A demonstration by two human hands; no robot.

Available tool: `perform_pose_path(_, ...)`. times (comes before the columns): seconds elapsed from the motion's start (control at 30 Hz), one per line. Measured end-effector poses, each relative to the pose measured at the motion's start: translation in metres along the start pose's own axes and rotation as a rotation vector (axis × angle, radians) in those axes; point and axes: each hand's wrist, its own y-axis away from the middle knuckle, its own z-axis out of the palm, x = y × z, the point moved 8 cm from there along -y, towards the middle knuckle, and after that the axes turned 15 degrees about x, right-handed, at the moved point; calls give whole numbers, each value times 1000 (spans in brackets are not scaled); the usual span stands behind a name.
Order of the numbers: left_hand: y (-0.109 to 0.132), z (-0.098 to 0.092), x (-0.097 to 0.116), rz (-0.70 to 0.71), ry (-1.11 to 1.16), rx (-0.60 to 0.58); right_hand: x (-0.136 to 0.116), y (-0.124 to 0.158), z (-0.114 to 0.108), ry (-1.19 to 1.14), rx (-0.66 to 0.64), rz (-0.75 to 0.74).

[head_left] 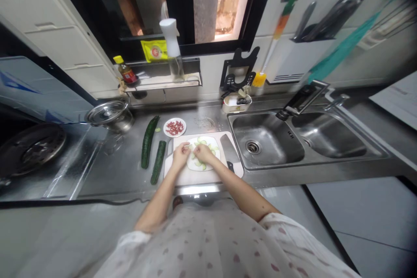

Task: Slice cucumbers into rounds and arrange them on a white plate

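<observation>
My left hand point(181, 154) is closed in a pinch at the left edge of a white plate point(194, 167). Over the same plate, my right hand point(203, 153) also has its fingers pinched together. Anything between the fingertips is too small to make out. Pale green cucumber slices point(213, 147) lie spread around the plate, partly covered by my hands. Beneath it is a light cutting board point(179, 178), with a broad-bladed knife point(227, 150) lying at its right side. Left of the board are a whole cucumber point(150, 141) and a shorter cut cucumber point(158, 162).
A small white plate with chopped red pieces point(175, 127) sits behind the board. To the right is a double sink point(267, 139) with a black faucet point(301, 100). A lidded pot point(112, 115) and a pan point(31, 147) stand left. A shelf point(159, 81) holds bottles.
</observation>
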Motion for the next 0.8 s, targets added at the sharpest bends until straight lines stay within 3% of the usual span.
perform_pose_path(0.23,-1,8,-4,147,-277,0,1,-6,15,222,-63,-46)
perform_pose_path(0.5,-1,19,-1,355,-564,-74,2,-4,26,311,-81,-61)
perform_pose_path(0.8,1,28,-8,419,-736,-133,0,0,30,375,-88,-92)
